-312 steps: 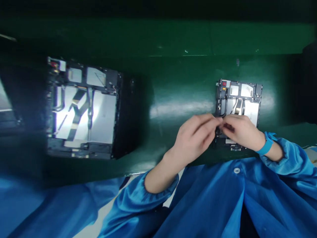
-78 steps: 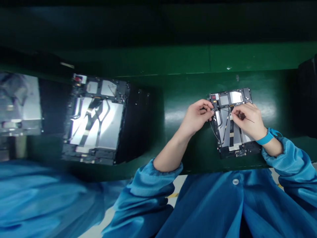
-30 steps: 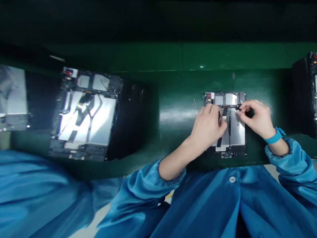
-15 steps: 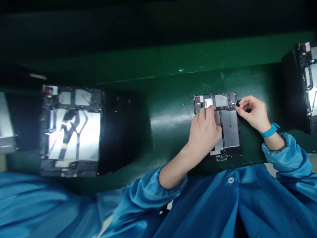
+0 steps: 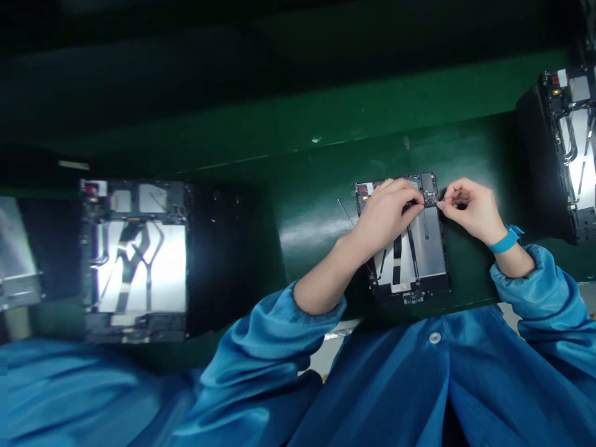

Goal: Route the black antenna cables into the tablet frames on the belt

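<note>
Well left of the fingers, a second opened tablet chassis [image 5: 135,261] lies on a black mat [image 5: 218,261] on the green table [image 5: 316,186], with a silvery item [image 5: 16,248] beyond it, cut off by the frame edge and too blurred to name. Just left of the left hand, a thin metal pin [image 5: 347,214] sticks out beside the tablet chassis [image 5: 431,242], which lies flat under both hands, its silver battery panel [image 5: 431,242] and black ribbon cables [image 5: 397,261] showing below the fingers.

The left hand [image 5: 386,216] covers the chassis's upper left corner, its fingers curled and reaching right; whether they grip anything is hidden. The right hand [image 5: 465,208] comes in from the right, with its thumb and forefinger [image 5: 444,200] pressed close together at a small round part [image 5: 431,202] near the chassis's top edge, almost meeting the left fingertips. Whatever they pinch is too small to make out. A blue wristband [image 5: 505,241] circles the right wrist. Far right of the fingers, a third chassis [image 5: 570,149] sits on black, cut off by the frame.
</note>
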### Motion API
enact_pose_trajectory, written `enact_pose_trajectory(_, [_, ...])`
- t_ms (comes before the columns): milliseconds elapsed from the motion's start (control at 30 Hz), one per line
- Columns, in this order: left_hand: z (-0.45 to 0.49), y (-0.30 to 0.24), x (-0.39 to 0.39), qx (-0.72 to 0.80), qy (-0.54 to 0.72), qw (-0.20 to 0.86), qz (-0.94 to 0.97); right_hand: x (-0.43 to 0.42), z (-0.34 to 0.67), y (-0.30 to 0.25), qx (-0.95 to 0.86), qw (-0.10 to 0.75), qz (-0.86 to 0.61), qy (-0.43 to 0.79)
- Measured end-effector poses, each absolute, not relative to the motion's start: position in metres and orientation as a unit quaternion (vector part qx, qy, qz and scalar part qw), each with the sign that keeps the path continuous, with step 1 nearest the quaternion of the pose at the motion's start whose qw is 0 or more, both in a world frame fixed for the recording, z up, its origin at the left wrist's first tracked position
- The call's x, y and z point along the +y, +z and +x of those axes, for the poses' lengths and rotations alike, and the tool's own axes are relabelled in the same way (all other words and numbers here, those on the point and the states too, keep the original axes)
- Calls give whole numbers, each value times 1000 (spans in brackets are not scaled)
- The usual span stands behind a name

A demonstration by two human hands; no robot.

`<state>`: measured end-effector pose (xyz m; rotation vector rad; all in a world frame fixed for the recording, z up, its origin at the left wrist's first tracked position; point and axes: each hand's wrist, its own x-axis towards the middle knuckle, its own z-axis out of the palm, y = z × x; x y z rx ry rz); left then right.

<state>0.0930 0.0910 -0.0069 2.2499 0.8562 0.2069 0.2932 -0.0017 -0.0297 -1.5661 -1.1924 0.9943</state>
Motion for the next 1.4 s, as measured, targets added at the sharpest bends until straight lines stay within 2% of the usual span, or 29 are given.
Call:
enact_pose_trajectory(400, [105,-3,104,331,70,382,860,-2,298,-29,-474,456,-632,410])
enact_pose_trajectory(600, [110,-1,102,336,48,341,877,0,303,-29,-470,469,-642,383])
enact_pose_trajectory(800, [118,-4,99,263,101,362,889,8,295,-20,-484,493,-633,350])
enact_pose_trajectory(933, [120,-8,96,353,123,351,859,12,288,-23,-464,507,-619,379])
enact_pose_trajectory(1033, [118,-9,93,398,112,336,846,13,286,-29,-468,472,-633,397])
enact_pose_trajectory(1400, [119,-9,90,398,92,327,852,13,292,-28,-447,459,-617,456])
